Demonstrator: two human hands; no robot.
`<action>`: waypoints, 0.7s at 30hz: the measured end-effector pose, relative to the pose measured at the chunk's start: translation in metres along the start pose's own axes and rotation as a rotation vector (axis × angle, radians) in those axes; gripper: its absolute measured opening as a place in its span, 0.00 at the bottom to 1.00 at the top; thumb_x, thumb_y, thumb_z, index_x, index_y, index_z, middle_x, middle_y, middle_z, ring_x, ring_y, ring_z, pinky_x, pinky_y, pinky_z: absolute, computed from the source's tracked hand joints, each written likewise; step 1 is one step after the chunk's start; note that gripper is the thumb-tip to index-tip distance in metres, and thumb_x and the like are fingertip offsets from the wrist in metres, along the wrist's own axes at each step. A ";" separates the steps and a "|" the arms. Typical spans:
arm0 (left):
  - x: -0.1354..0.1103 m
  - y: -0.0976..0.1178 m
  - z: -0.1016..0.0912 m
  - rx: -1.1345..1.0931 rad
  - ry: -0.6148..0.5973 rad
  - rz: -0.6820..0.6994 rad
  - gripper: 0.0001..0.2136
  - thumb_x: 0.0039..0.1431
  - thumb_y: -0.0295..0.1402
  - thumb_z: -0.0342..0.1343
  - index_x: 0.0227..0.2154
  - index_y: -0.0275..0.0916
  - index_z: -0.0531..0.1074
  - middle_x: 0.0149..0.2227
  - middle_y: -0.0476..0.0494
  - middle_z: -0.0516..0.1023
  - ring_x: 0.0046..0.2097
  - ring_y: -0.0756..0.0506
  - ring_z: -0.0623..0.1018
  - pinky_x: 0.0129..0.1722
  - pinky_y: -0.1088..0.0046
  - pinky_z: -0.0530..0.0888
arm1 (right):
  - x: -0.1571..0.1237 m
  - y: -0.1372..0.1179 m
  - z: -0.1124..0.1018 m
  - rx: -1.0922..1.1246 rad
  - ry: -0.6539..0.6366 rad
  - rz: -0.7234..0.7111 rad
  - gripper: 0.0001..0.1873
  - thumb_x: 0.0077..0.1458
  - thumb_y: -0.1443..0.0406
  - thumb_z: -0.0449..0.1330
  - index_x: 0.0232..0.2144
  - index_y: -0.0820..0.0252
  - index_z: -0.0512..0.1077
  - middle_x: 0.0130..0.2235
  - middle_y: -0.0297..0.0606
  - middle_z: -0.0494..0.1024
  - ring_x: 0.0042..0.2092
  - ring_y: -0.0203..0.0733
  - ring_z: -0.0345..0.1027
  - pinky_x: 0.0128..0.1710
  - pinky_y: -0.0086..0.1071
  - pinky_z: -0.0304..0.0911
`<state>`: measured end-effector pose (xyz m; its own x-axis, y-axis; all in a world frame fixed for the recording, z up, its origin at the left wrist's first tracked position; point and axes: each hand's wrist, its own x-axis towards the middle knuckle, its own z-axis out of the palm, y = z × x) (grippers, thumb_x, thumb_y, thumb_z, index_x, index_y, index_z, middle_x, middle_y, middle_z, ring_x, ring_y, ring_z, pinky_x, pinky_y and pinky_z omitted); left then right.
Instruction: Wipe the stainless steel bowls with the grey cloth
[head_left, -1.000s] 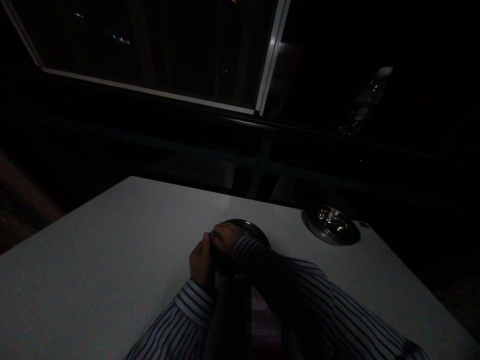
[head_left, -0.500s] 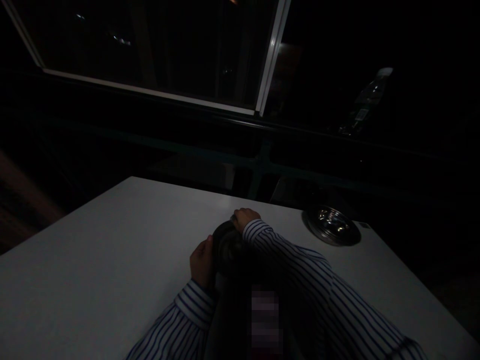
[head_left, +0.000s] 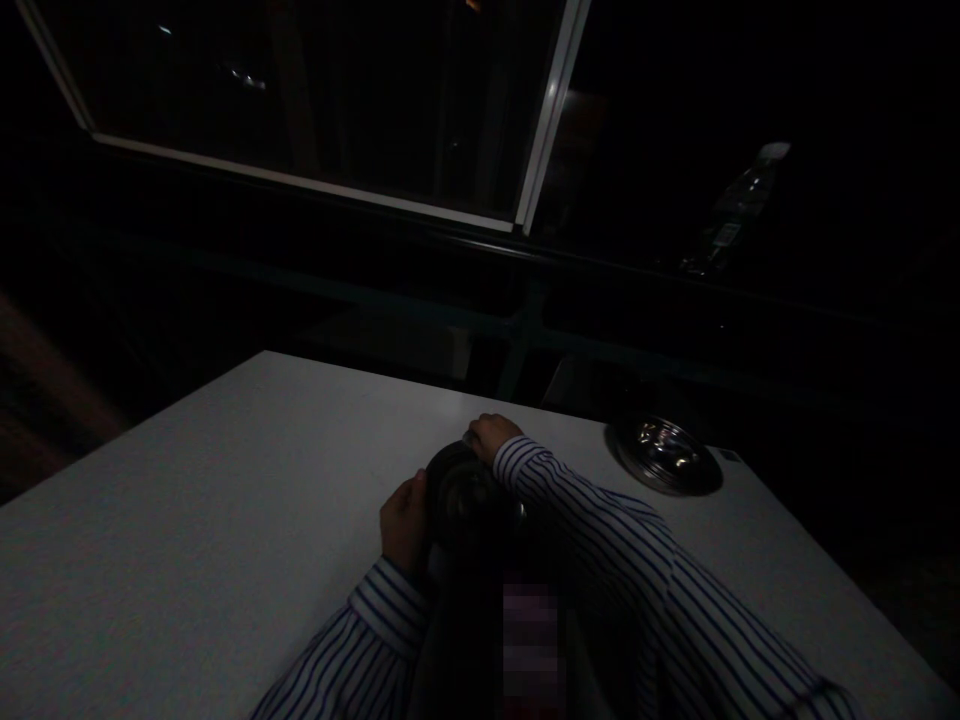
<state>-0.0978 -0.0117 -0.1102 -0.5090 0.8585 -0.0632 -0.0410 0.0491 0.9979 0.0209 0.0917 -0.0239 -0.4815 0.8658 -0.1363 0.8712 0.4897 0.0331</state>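
A round, dark metal bowl [head_left: 461,495] sits in front of the person, low in the middle of the view, its inner rings only faintly lit. The left hand [head_left: 405,515] is at its left side, thumb up along the rim and the other fingers curled in, largely hidden; it appears closed on the edge. The right hand [head_left: 493,437] reaches over to the far rim, its fingers bent and nearly together around a small greyish thing [head_left: 469,438], too dim to identify, which lies at or against the rim; contact is hard to confirm.

The handling of this bowl looks to be under way, since both hands are on or at it and it is not set aside. How much of its surface has been dealt with, and how much is left, cannot be told in this light.

Around it spreads the white bench [head_left: 247,520]. Near its far right corner stands a second, shinier metal bowl [head_left: 664,455], well apart from the hands; nothing shows whether it is done or waiting. Beyond the bench, in the dark, are a clear bottle [head_left: 739,205], tilted in view, and a pale window frame [head_left: 300,185].
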 end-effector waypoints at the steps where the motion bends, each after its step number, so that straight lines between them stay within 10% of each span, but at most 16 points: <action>1: 0.000 0.000 0.000 0.002 0.002 0.001 0.19 0.50 0.47 0.50 0.24 0.34 0.75 0.24 0.42 0.77 0.28 0.46 0.74 0.25 0.74 0.68 | 0.002 -0.005 0.001 0.004 0.014 -0.050 0.13 0.59 0.60 0.53 0.42 0.63 0.68 0.45 0.40 0.71 0.46 0.41 0.66 0.46 0.41 0.63; 11: 0.000 0.007 -0.003 -0.008 0.048 -0.040 0.27 0.51 0.55 0.43 0.17 0.35 0.70 0.16 0.43 0.71 0.21 0.47 0.69 0.21 0.72 0.64 | -0.014 -0.045 0.012 0.046 0.007 -0.421 0.13 0.57 0.67 0.51 0.42 0.65 0.71 0.43 0.44 0.74 0.46 0.42 0.66 0.46 0.33 0.58; 21: 0.005 0.005 0.002 -0.125 0.035 0.024 0.14 0.46 0.42 0.54 0.25 0.34 0.76 0.25 0.40 0.78 0.32 0.43 0.76 0.34 0.67 0.72 | -0.041 -0.045 0.015 0.020 -0.046 -0.639 0.10 0.58 0.65 0.52 0.36 0.61 0.73 0.44 0.39 0.75 0.44 0.41 0.67 0.42 0.34 0.62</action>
<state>-0.0991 -0.0059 -0.1052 -0.5410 0.8400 -0.0418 -0.1346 -0.0374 0.9902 0.0025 0.0325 -0.0342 -0.9022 0.3983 -0.1658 0.4156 0.9054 -0.0868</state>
